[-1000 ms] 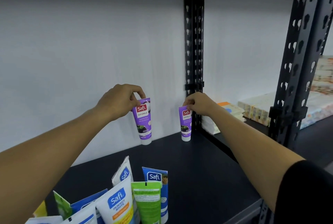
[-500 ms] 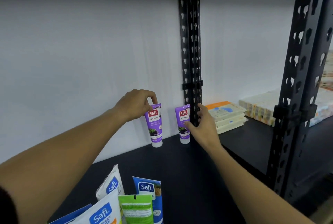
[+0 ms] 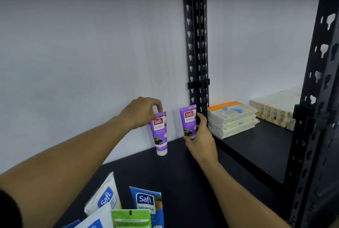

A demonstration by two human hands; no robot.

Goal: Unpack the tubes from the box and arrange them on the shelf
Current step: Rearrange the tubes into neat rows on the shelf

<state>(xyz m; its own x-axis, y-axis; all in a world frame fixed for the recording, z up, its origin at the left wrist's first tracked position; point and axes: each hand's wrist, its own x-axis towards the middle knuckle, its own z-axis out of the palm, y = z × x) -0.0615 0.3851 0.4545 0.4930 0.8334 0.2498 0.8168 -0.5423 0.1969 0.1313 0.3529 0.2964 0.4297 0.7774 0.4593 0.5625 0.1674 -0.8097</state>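
Both purple tubes now stand cap-down at the back of the shelf point(image 3: 183, 176); a second ago your left one hung above the board, and your right hand has dropped from the crimp of its tube to the lower body.

Your left hand point(image 3: 141, 112) pinches the crimped top of the left purple Safi Naturals tube point(image 3: 160, 133) between thumb and fingertips. The white cap appears to touch the shelf, so this grip from above likely serves to steady the tube upright before release.

Your right hand point(image 3: 200, 139) wraps the lower part of the right purple Safi Naturals tube point(image 3: 189, 119), thumb in front, fingers behind. The cap is hidden, so contact with the shelf cannot be confirmed. This tube stands just beside the black perforated upright point(image 3: 196, 44), probably to start the row at the bay's corner.

Further Safi tubes point(image 3: 146, 204), blue, white and green, stand crimp-up at the lower edge, awaiting unpacking. Stacked flat packets point(image 3: 231, 117) occupy the neighbouring bay.
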